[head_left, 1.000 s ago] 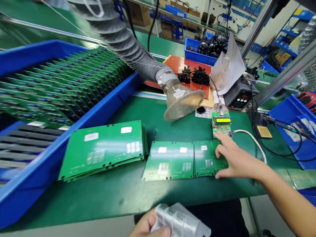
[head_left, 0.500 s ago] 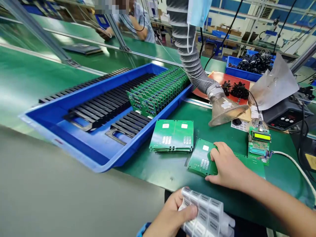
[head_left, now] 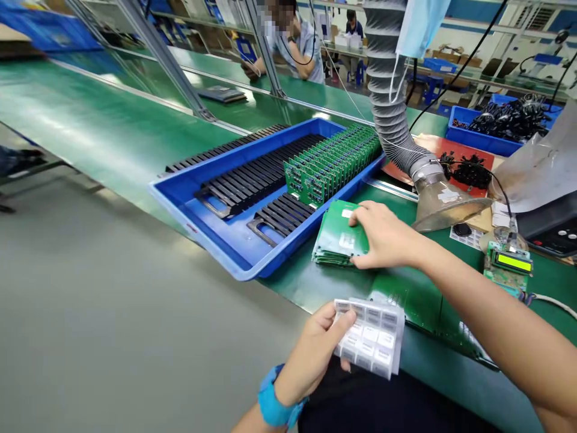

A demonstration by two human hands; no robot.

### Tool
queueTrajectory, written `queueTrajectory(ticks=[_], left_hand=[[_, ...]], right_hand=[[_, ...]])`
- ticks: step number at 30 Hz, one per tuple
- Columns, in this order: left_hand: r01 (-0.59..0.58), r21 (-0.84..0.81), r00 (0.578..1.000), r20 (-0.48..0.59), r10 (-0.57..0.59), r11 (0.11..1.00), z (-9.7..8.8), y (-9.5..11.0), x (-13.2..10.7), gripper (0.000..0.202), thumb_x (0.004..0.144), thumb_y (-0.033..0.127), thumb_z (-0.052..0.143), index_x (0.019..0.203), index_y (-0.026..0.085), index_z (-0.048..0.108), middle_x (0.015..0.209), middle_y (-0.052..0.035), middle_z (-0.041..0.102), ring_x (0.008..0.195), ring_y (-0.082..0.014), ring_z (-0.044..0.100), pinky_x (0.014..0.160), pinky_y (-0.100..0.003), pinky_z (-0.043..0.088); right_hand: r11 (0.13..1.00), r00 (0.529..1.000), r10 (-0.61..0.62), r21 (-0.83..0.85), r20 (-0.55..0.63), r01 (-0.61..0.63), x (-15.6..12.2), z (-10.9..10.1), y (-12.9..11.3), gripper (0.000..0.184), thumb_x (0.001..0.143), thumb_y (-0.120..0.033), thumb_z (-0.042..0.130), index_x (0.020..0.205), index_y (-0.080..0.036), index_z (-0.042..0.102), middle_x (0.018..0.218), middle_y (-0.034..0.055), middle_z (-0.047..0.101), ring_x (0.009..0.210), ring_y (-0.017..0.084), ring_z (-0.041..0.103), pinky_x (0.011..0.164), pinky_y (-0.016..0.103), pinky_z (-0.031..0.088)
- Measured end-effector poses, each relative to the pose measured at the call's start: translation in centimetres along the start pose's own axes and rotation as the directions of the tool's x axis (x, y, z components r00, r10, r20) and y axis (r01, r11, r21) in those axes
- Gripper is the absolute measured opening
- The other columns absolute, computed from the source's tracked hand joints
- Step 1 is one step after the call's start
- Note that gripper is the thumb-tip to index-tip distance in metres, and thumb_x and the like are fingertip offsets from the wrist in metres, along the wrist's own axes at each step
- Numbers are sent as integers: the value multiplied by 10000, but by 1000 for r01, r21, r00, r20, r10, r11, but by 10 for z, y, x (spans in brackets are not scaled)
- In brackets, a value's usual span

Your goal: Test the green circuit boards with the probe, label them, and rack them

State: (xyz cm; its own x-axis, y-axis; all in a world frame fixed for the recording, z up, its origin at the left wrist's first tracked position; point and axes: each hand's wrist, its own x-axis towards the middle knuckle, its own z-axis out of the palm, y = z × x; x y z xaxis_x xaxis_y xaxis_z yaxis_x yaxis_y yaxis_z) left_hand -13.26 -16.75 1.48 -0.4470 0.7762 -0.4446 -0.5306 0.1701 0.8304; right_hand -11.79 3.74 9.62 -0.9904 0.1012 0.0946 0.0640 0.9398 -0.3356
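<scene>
My left hand [head_left: 311, 352] pinches a folded sheet of labels [head_left: 372, 340] between thumb and fingers, over the table's front edge. The sheet carries rows of small printed stickers. My right hand [head_left: 383, 234] is closed on the right side of a green circuit board [head_left: 336, 219] at the top of a stack. Its thumb is at the near edge and its fingers are over the top. White label patches show on that board; the hand covers its right part. Below my right forearm, another green circuit board panel [head_left: 419, 304] lies on the table, partly hidden by the arm.
A long blue tray [head_left: 252, 270] holds black slotted racks [head_left: 252, 180] and a row of upright circuit boards [head_left: 333, 165]. A grey extraction hose [head_left: 387, 108] hangs behind the stack. A small lit display board [head_left: 509, 264] stands right. Across the bench sits a person [head_left: 302, 48].
My right hand has moved left from the board beside the stack onto the stack itself. My left hand still holds the label sheet, now turned flatter. The camera view has shifted left.
</scene>
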Motion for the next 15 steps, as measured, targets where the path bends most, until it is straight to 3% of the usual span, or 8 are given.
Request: queueTrajectory(ticks=[2,5,6,8,10,12,13,15], left_hand=[[-38,71,997,-57,43,997,4,2,1,466,693,542,701,899,129,634,612,5,622,445,-91,519,352,-181,454],[-88,163,988,-108,106,983,4,3,1,450,730,516,669,950,124,648,610,3,621,460,-108,527,377,-204,468],[-102,185,986,-114,125,977,3,3,0,443,743,501,659,980,127,649,620,1,626,460,-110,526,384,-210,473],[-130,213,981,-114,157,968,2,4,0,424,764,473,643,1029,142,650,742,-32,673,474,-112,533,390,-222,483],[-168,230,974,-109,197,958,4,4,-1,378,777,453,630,1008,157,668,1023,-92,679,507,-114,554,392,-237,496],[-212,275,964,-99,246,938,7,3,-1,313,790,441,613,896,158,694,1316,-126,547,561,-131,599,391,-250,503],[-236,316,956,-95,278,919,8,2,-1,290,798,430,605,837,158,698,1399,-123,477,616,-156,633,410,-255,513],[-303,415,923,-96,372,858,9,0,0,237,809,389,605,842,177,704,1464,-105,407,841,-236,678,534,-272,558]], right_hand=[[999,1000,-25,-39,14,26,16,12,2,597,597,-328,790,1100,-140,528,1243,198,481,1240,369,410,1048,564,287],[997,993,-65,-52,-99,60,-4,15,-3,489,693,-373,753,1086,-148,567,1374,215,392,1344,391,271,1078,614,184],[997,985,-72,-17,-157,70,-19,14,-7,402,752,-366,708,1070,-155,580,1381,203,397,1342,373,284,1072,598,218],[987,973,-53,134,-225,85,-53,15,-16,227,853,-310,600,1036,-177,592,1249,155,534,1217,287,454,1005,500,367],[948,980,38,318,-193,26,-83,22,-25,200,841,-287,618,1017,-194,597,1038,96,630,1006,227,571,863,394,473],[884,975,180,456,-127,-103,-103,33,-30,116,822,-241,637,929,-199,627,878,51,643,839,188,599,740,318,492],[846,965,242,508,-99,-161,-108,38,-31,49,822,-214,629,867,-197,640,820,36,636,780,171,598,697,291,486],[783,948,312,582,-63,-219,-113,45,-31,97,834,-166,594,763,-193,655,733,15,615,695,143,583,632,252,465]])
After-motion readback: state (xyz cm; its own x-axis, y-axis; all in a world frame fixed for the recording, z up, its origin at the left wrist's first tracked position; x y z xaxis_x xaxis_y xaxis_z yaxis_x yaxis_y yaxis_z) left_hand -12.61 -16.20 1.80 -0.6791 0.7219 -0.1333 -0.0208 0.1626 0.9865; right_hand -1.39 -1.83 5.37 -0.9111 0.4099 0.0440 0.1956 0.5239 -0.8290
